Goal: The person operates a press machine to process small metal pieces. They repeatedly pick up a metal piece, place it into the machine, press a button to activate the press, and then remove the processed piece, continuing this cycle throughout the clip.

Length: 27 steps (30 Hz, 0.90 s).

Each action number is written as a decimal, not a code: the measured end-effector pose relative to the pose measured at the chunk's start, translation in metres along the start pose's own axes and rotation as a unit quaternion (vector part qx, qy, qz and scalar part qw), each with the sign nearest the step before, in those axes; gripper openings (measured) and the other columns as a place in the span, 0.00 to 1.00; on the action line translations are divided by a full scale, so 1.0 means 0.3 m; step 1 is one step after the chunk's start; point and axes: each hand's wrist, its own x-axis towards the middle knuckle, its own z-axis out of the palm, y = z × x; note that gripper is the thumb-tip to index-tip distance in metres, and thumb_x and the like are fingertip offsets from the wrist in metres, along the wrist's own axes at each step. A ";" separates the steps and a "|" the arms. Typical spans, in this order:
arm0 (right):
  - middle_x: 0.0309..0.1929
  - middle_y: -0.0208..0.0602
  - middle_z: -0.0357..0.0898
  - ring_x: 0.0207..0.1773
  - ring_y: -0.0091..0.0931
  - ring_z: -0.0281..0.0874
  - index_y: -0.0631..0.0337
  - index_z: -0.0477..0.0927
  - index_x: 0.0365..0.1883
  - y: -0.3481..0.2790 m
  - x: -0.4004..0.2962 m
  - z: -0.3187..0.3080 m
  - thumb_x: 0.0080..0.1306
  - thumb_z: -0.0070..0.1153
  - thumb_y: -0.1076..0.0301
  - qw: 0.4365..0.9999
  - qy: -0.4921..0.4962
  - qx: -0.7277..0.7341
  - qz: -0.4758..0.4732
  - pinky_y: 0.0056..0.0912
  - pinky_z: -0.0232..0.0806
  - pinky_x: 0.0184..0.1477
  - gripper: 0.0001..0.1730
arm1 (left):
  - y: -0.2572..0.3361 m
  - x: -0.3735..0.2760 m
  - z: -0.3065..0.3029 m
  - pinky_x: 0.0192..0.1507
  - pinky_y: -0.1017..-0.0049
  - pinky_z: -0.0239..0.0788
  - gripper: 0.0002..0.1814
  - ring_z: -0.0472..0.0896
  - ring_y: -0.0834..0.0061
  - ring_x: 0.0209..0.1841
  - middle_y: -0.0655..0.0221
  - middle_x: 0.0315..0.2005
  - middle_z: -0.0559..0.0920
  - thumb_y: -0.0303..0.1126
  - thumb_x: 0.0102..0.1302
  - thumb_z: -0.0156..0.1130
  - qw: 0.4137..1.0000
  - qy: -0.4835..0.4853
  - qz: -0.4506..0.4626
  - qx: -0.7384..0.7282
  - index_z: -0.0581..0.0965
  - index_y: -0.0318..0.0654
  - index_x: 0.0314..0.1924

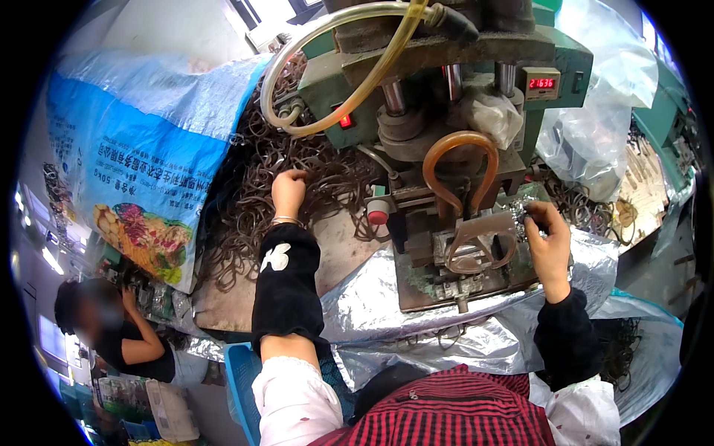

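My left hand (289, 195) is over a heap of brown looped strips (329, 167) on the worktable. Its fingers are curled and partly hidden, so whether they hold a strip cannot be told. At the right side of a green press (502, 111), my right hand (546, 240) has thumb and forefinger bent close together beside small shiny scraps (519, 209). Whether something small is pinched there is unclear. A brown looped piece (481, 242) stands at the metal fixture (460, 287) on the press bed. Behind it a thick amber-brown hose (463, 148) curves upward.
A red push button (377, 216) sits left of the fixture. A clear hose (295, 33) arches over the left side. Silver sheeting (362, 295) drapes the table's front edge. A blue printed sack (150, 161), a blue plastic basket (242, 384) and another person (134, 334) are at left.
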 end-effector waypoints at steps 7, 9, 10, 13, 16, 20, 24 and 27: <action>0.38 0.28 0.80 0.41 0.17 0.74 0.67 0.80 0.45 0.071 -0.194 -0.187 0.70 0.56 0.76 0.995 0.084 -0.041 0.047 0.21 0.67 0.46 0.07 | -0.016 -0.226 0.079 0.55 0.66 0.74 0.18 0.84 0.53 0.52 0.49 0.47 0.85 0.22 0.62 0.58 0.993 0.015 0.089 -0.074 0.82 0.32 0.53; 0.39 0.29 0.80 0.43 0.17 0.74 0.68 0.80 0.46 0.120 -0.239 -0.224 0.71 0.55 0.77 0.991 0.118 -0.005 0.060 0.21 0.66 0.47 0.08 | -0.063 -0.324 0.056 0.55 0.66 0.74 0.17 0.84 0.52 0.52 0.48 0.49 0.84 0.23 0.65 0.59 0.996 -0.003 0.051 -0.074 0.81 0.30 0.54; 0.41 0.31 0.81 0.43 0.19 0.75 0.68 0.81 0.45 0.110 -0.245 -0.231 0.69 0.55 0.79 0.990 0.124 0.000 0.064 0.22 0.67 0.48 0.07 | -0.060 -0.366 0.048 0.54 0.67 0.74 0.17 0.84 0.53 0.51 0.49 0.49 0.84 0.23 0.65 0.59 0.994 -0.017 0.016 -0.107 0.81 0.30 0.53; 0.41 0.33 0.82 0.43 0.22 0.77 0.68 0.82 0.43 -0.008 -0.208 -0.184 0.68 0.56 0.80 0.997 0.065 -0.047 -0.001 0.23 0.67 0.49 0.07 | -0.070 -0.441 0.020 0.52 0.68 0.74 0.17 0.84 0.54 0.47 0.53 0.44 0.85 0.21 0.63 0.60 0.995 -0.035 0.011 -0.095 0.83 0.33 0.51; 0.38 0.40 0.84 0.43 0.29 0.81 0.69 0.84 0.39 -0.183 -0.101 -0.067 0.61 0.59 0.82 0.998 -0.034 0.013 -0.056 0.28 0.69 0.48 0.08 | 0.003 -0.464 -0.081 0.52 0.65 0.73 0.21 0.82 0.54 0.46 0.54 0.41 0.83 0.17 0.57 0.60 0.998 -0.033 0.052 -0.001 0.83 0.38 0.52; 0.38 0.42 0.85 0.42 0.33 0.83 0.67 0.84 0.39 -0.237 0.012 0.093 0.59 0.61 0.80 0.983 -0.062 0.041 -0.170 0.31 0.72 0.47 0.09 | 0.010 -0.500 -0.097 0.55 0.68 0.71 0.26 0.81 0.58 0.50 0.55 0.47 0.82 0.13 0.57 0.56 0.993 0.029 0.074 -0.086 0.81 0.39 0.55; 0.41 0.36 0.84 0.45 0.23 0.81 0.69 0.80 0.48 -0.200 -0.071 0.169 0.62 0.62 0.78 0.966 -0.065 0.247 0.028 0.26 0.71 0.50 0.14 | 0.031 -0.627 -0.097 0.51 0.68 0.73 0.16 0.83 0.61 0.47 0.56 0.46 0.85 0.20 0.64 0.58 0.973 0.226 0.039 -0.023 0.82 0.33 0.52; 0.44 0.34 0.83 0.47 0.21 0.80 0.71 0.77 0.54 -0.246 -0.071 0.171 0.62 0.63 0.80 0.949 -0.075 0.297 0.075 0.23 0.70 0.51 0.21 | -0.067 -0.690 -0.084 0.45 0.68 0.74 0.15 0.84 0.60 0.39 0.56 0.40 0.87 0.28 0.64 0.66 0.987 0.139 -0.057 0.047 0.83 0.29 0.49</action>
